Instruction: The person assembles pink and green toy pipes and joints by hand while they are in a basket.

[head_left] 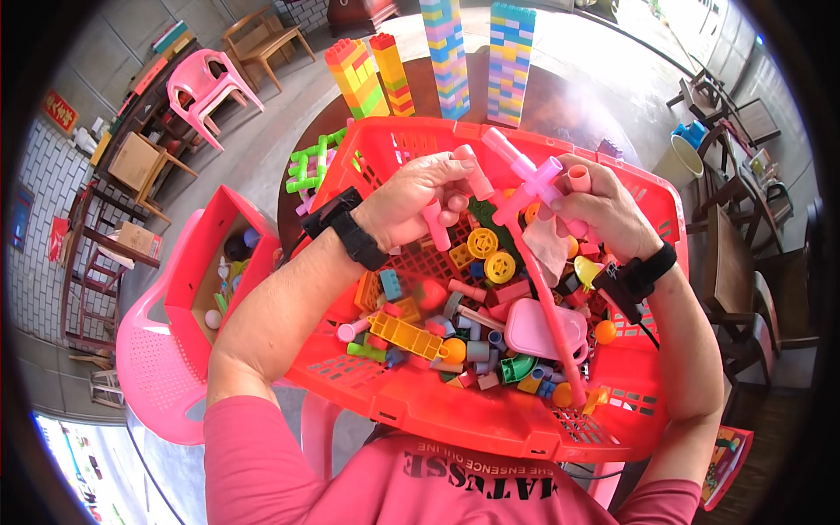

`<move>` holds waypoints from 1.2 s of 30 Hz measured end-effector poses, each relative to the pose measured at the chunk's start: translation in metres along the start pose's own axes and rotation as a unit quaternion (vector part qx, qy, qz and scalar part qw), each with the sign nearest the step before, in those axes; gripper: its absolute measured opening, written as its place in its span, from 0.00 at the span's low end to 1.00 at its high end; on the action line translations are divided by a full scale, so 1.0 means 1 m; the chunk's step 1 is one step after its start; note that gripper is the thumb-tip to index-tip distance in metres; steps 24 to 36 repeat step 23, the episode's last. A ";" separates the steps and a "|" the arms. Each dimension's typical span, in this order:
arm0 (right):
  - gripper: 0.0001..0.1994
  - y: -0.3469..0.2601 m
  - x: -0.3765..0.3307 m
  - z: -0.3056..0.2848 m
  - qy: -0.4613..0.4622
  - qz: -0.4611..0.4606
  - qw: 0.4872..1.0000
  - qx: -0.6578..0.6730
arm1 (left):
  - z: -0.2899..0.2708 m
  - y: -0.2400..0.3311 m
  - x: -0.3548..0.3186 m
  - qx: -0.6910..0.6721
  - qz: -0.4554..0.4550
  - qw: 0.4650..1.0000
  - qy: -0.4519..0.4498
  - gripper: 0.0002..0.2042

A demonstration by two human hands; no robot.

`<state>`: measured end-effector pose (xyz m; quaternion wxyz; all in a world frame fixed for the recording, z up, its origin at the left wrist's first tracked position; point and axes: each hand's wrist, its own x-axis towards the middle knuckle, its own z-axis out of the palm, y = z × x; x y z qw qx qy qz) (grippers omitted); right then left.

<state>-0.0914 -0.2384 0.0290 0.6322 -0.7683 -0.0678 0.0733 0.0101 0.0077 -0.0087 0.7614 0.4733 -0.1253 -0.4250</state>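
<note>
Both my hands are above a red plastic basket [490, 435] full of mixed toy pieces. My left hand [407, 203] pinches a short pink toy pipe [478, 178] between thumb and fingers. A second pink pipe piece [436, 225] sticks out below its curled fingers. My right hand [610, 208] is closed around a branching pink pipe joint [528, 181], and another short pink tube [578, 179] shows by its fingers. The left hand's pipe is close beside the joint; whether they touch I cannot tell. Yellow toy wheels [500, 266] lie below.
A red basket handle [553, 319] crosses the toys, near a pink lidded box [544, 330]. Block towers [510, 66] stand behind on a round brown table [306, 131], with a green pipe frame [306, 171] at left. A red box [197, 280] rests on a pink chair [157, 385].
</note>
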 end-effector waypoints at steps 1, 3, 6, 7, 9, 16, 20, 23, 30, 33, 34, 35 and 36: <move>0.16 -0.001 0.000 0.001 0.012 0.007 1.000 0.018 | 0.000 0.000 0.000 0.004 0.012 1.000 -0.007 0.05; 0.17 -0.001 0.001 0.002 0.026 0.000 0.998 0.061 | 0.000 -0.001 0.001 0.013 0.035 0.999 -0.020 0.06; 0.15 -0.005 0.000 0.000 0.013 -0.028 0.995 0.097 | 0.000 0.000 0.000 -0.013 0.056 0.998 -0.008 0.05; 0.16 -0.006 -0.001 0.001 0.019 -0.041 0.995 0.092 | 0.000 0.000 0.000 -0.012 0.068 0.998 -0.004 0.04; 0.18 -0.006 -0.001 0.003 0.032 -0.062 0.994 0.083 | 0.001 0.002 0.001 -0.012 0.092 0.996 0.006 0.03; 0.16 -0.006 -0.001 0.006 0.040 -0.077 0.991 0.099 | 0.000 -0.002 0.001 -0.003 0.099 0.994 0.037 0.04; 0.15 -0.003 0.002 0.004 0.052 -0.092 0.990 0.095 | -0.004 -0.005 0.003 -0.007 0.098 0.995 0.033 0.03; 0.15 0.001 0.003 0.002 0.066 -0.098 0.987 0.112 | -0.010 -0.005 0.003 -0.025 0.082 0.996 0.016 0.03; 0.15 0.001 0.003 0.002 0.066 -0.098 0.987 0.112 | -0.010 -0.005 0.003 -0.025 0.082 0.996 0.016 0.03; 0.15 0.001 0.003 0.002 0.066 -0.098 0.987 0.112 | -0.010 -0.005 0.003 -0.025 0.082 0.996 0.016 0.03; 0.15 0.001 0.003 0.002 0.066 -0.098 0.987 0.112 | -0.010 -0.005 0.003 -0.025 0.082 0.996 0.016 0.03; 0.15 0.001 0.003 0.002 0.066 -0.098 0.987 0.112 | -0.010 -0.005 0.003 -0.025 0.082 0.996 0.016 0.03; 0.15 0.001 0.003 0.002 0.066 -0.098 0.987 0.112 | -0.010 -0.005 0.003 -0.025 0.082 0.996 0.016 0.03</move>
